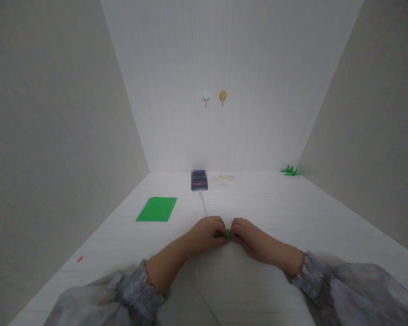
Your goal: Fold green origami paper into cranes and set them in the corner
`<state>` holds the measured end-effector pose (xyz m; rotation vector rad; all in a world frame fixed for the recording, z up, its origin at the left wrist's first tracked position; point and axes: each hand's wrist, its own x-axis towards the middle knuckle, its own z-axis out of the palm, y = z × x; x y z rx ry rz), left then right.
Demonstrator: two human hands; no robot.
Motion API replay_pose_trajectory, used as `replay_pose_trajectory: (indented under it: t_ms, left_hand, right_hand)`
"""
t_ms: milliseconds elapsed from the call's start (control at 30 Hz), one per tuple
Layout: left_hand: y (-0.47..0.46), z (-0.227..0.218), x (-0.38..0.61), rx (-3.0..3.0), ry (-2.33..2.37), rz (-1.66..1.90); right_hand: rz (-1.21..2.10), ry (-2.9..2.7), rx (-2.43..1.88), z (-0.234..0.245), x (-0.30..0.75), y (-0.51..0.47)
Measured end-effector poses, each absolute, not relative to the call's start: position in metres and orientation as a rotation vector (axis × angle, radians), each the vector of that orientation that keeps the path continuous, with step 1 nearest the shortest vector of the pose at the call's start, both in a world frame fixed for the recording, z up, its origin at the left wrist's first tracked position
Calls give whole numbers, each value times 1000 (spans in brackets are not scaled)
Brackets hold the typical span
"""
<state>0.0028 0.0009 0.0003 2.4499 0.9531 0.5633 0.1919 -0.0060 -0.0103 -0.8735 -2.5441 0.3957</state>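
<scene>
Both my hands meet at the middle of the white table (279, 213). My left hand (206, 233) and my right hand (249, 235) are closed in pinches on a small folded green paper piece (225, 234) held between their fingertips, low over the table. Most of the piece is hidden by the fingers. A ring shows on my left hand. A flat green paper sheet (157, 209) lies to the left, apart from my hands.
A dark phone (199, 179) lies at the back with a white cable (203, 206) running toward me under my hands. Small green folded figures (290, 170) sit in the far right corner. Two wall hooks (214, 97) hang on the back wall. A tiny red scrap (80, 259) lies left.
</scene>
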Motion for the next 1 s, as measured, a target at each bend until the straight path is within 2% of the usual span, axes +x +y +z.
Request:
replay_pose_trajectory:
  t_ms: [233,567,1000]
  left_hand:
    - [1,-3,2,2476,1010,555]
    - [0,-5,6,2455,1026,547]
    - [2,-7,9,2372,1097,543]
  right_hand:
    - [309,-2588,-836,-17,195,-5]
    - [501,-2494,-894,-20,191,0]
    - [507,-2515,-1005,-21,187,2]
